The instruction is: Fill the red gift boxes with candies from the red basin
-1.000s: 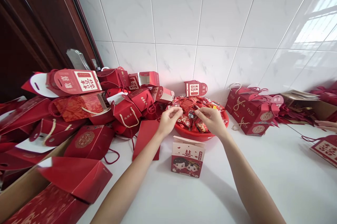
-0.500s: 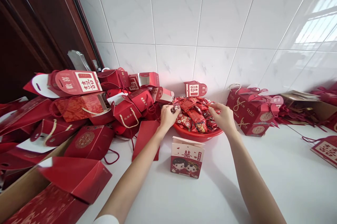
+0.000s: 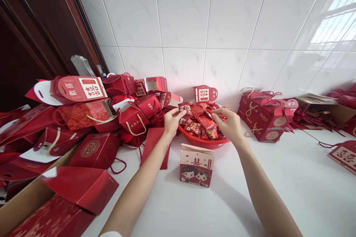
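My left hand (image 3: pixel 171 121) pinches a small dark red candy packet (image 3: pixel 184 110) at the left rim of a red plastic bowl (image 3: pixel 200 142). Red-wrapped candies (image 3: pixel 204 120) are heaped in the bowl. Over the heap's right side is my right hand (image 3: pixel 228 122), with thumb and forefinger apart and no item visible between them; its other fingers are partly hidden. In front of the bowl a small gift box (image 3: pixel 196 168) stands upright on the white tabletop, printed with two cartoon figures. Its top flaps point up.
Many red gift boxes (image 3: pixel 94 150) are piled on the left, some with rope handles. More red boxes (image 3: pixel 264 116) stand right of the bowl. A small box (image 3: pixel 205 94) sits behind it against the tiled wall (image 3: pixel 183 14). A red tag-like box (image 3: pixel 345 157) lies far right.
My right hand has moved left across the candies, and its thumb and forefinger have parted. The left hand has shifted slightly left with its packet. The bowl has slid a little left.
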Demonstrator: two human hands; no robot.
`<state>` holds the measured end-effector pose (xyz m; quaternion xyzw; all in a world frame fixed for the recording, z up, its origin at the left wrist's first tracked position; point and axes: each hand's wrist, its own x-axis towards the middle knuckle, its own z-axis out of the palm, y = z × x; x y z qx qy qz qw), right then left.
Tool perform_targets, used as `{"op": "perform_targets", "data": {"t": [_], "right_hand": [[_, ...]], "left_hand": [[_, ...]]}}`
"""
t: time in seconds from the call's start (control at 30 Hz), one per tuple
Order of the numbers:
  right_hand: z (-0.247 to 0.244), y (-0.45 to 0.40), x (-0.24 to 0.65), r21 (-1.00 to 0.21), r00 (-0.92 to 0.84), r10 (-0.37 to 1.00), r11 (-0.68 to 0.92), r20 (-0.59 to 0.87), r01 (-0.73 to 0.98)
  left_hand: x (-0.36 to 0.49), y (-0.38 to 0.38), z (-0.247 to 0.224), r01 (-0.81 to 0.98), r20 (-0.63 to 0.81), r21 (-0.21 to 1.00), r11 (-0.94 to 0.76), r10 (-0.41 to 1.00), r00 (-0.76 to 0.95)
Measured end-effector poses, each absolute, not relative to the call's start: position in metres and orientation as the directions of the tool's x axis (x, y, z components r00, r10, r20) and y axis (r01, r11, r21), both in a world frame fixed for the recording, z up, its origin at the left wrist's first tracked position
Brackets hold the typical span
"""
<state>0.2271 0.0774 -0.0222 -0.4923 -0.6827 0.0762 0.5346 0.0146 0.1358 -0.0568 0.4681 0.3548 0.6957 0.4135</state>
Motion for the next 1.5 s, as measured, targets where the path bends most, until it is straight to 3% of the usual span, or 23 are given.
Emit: {"op": "perform_targets", "data": {"t": [0.2, 0.37, 0.47, 0.63, 0.7, 0.8, 0.9, 1.03, 1.27, 1.33, 1.5], "right_hand": [[-0.024, 0.074, 0.216, -0.721, 0.013, 0.812, 0.511, 0.583, 0.468], [-0.030, 0.078, 0.209, -0.830, -0.093, 0.859, 0.510, 0.503, 0.227], [-0.034, 0.082, 0.210, -0.846, -0.091, 0.883, 0.469, 0.461, 0.254], [-0.028, 0.082, 0.223, -0.866, 0.082, 0.889, 0.413, 0.451, 0.283], [-0.023, 0.079, 0.229, -0.887, 0.139, 0.892, 0.390, 0.431, 0.246], [-0.020, 0.077, 0.234, -0.921, 0.170, 0.914, 0.332, 0.368, 0.206], [-0.023, 0.081, 0.238, -0.936, 0.170, 0.937, 0.264, 0.306, 0.232], [-0.035, 0.092, 0.245, -0.918, 0.194, 0.926, 0.260, 0.325, 0.298], [-0.035, 0.094, 0.245, -0.681, 0.202, 0.792, 0.328, 0.576, 0.655], [-0.032, 0.089, 0.235, -0.730, 0.142, 0.841, 0.354, 0.522, 0.585], [-0.032, 0.078, 0.208, -0.899, -0.114, 0.921, 0.389, 0.373, 0.201]], "left_hand": [[0.024, 0.123, -0.042, -0.421, 0.397, 0.805, -0.418, 0.907, -0.141], [0.041, 0.109, -0.041, -0.390, 0.369, 0.864, -0.319, 0.928, 0.058], [0.047, 0.107, -0.045, -0.345, 0.354, 0.891, -0.296, 0.928, 0.118], [0.034, 0.125, -0.054, -0.135, 0.397, 0.905, -0.403, 0.915, -0.068], [0.025, 0.133, -0.059, 0.020, 0.457, 0.887, -0.461, 0.871, -0.178], [0.015, 0.140, -0.067, 0.223, 0.582, 0.811, -0.541, 0.786, -0.209], [0.011, 0.140, -0.074, 0.290, 0.631, 0.768, -0.571, 0.751, -0.193], [0.011, 0.139, -0.079, 0.198, 0.599, 0.799, -0.568, 0.782, -0.173], [0.017, 0.123, -0.076, 0.108, 0.616, 0.784, -0.612, 0.788, -0.008], [0.021, 0.114, -0.071, 0.091, 0.612, 0.782, -0.617, 0.787, 0.074], [0.026, 0.098, -0.056, 0.102, 0.577, 0.782, -0.615, 0.776, 0.253]]}}
